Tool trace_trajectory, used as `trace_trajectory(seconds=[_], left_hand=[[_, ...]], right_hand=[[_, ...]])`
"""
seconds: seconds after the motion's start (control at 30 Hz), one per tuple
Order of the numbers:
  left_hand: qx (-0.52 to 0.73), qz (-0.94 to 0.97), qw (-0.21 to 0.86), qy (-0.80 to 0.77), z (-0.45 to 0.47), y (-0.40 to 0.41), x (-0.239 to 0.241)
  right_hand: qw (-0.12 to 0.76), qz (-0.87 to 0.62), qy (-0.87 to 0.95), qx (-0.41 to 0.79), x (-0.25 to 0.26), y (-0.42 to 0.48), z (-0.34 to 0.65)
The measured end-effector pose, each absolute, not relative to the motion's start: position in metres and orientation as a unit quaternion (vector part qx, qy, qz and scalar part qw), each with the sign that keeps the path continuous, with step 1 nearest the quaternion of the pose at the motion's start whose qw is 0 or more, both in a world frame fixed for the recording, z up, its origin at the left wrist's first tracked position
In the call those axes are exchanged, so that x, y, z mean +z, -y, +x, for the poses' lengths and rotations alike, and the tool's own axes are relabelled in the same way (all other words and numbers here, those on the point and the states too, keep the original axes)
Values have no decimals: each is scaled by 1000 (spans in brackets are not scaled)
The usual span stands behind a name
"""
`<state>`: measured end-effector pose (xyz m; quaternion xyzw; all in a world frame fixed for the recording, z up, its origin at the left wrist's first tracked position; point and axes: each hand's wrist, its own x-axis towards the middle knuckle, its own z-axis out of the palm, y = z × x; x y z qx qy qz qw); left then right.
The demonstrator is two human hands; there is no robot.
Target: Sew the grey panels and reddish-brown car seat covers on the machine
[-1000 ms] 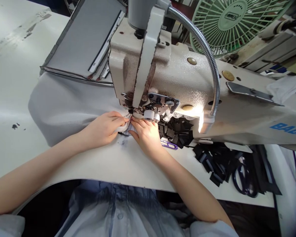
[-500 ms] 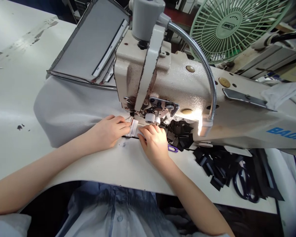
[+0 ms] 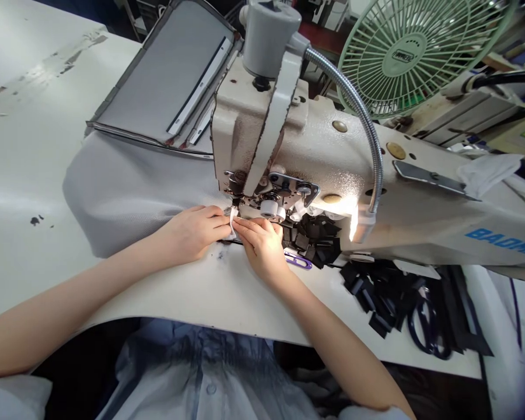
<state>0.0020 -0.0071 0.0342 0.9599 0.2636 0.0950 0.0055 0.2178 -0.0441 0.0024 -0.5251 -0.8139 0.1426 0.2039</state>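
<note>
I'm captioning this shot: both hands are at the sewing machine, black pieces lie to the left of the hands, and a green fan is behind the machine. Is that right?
Not quite: the black pieces lie to the right of the left hand and right hand, as the head view shows. Both are indeed at the sewing machine, with the green fan behind it.

A scuffed white tabletop [image 3: 21, 192] runs well past the left hand [image 3: 196, 232]; over there, beyond and rightward of the right hand [image 3: 265, 245], stands a green fan [image 3: 405, 55], a lamp [image 3: 367, 224] glowing nearer.
</note>
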Motion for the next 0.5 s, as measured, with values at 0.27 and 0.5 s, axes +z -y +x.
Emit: trace_trajectory(seconds=[0.27,0.5], left_hand=[[81,931,29,-355,6,12,29],[60,937,6,-343,8,13,25]], right_hand=[[146,-509,845,80,2,39,214],[139,-508,849,43,4,41,211]])
